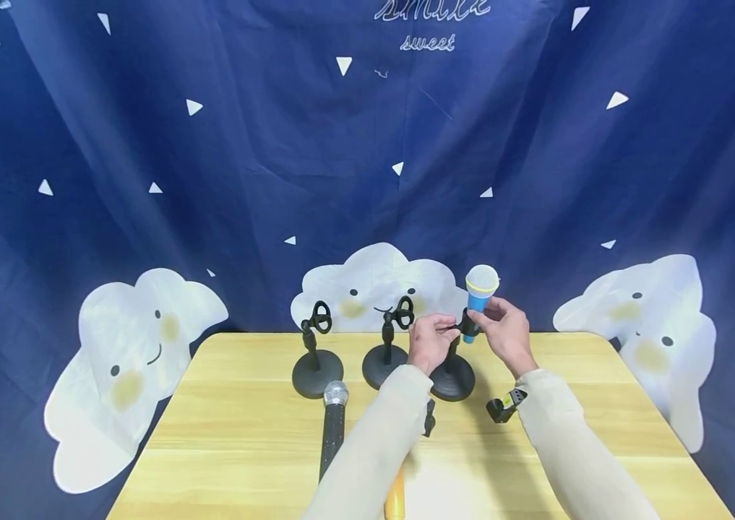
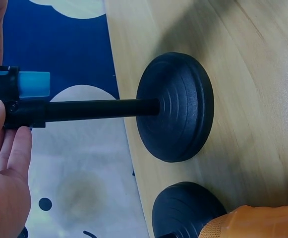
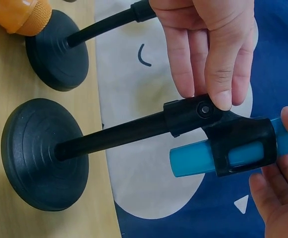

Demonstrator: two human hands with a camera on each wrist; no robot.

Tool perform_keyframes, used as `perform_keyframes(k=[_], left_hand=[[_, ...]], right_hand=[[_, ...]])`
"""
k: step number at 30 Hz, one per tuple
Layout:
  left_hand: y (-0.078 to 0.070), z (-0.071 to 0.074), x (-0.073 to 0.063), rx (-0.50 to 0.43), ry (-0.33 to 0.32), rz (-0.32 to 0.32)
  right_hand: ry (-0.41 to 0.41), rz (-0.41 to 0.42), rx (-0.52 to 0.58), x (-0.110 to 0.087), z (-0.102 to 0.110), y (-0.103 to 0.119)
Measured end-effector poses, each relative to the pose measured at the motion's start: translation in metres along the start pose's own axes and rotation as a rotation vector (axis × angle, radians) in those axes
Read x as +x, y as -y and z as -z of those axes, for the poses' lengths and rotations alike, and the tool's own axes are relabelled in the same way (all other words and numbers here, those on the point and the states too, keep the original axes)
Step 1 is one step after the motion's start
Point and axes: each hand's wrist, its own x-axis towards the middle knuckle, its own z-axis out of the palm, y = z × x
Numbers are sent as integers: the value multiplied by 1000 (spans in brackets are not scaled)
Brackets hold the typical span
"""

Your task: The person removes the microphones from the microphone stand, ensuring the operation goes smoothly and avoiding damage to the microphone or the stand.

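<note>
A blue microphone [image 1: 478,304] with a white, yellow-ringed head stands almost upright in the clip [image 3: 240,146] of the rightmost black stand. My right hand [image 1: 507,334] grips its blue body just above the clip, fingers on one side and thumb on the other. With thumb and fingertips, my left hand [image 1: 430,344] pinches the stand's joint [image 3: 203,108], just below the clip. The blue lower end [image 2: 34,84] pokes out under the clip. The stand's round base [image 1: 454,380] rests on the table near its far edge.
Two more black stands [image 1: 318,372] [image 1: 385,366], their clips holding nothing, stand to the left along the far edge. A black microphone [image 1: 332,432] with a silver head lies in front of them. An orange microphone [image 1: 396,497] is partly hidden under the left sleeve. Behind the table [image 1: 224,426] hangs a blue curtain.
</note>
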Motion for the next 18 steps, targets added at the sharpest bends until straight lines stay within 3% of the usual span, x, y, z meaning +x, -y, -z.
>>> perform_keyframes(k=[18], left_hand=[[-1,-2,0,13,-3,-26]], right_hand=[[-7,38,-3,7,6,12]])
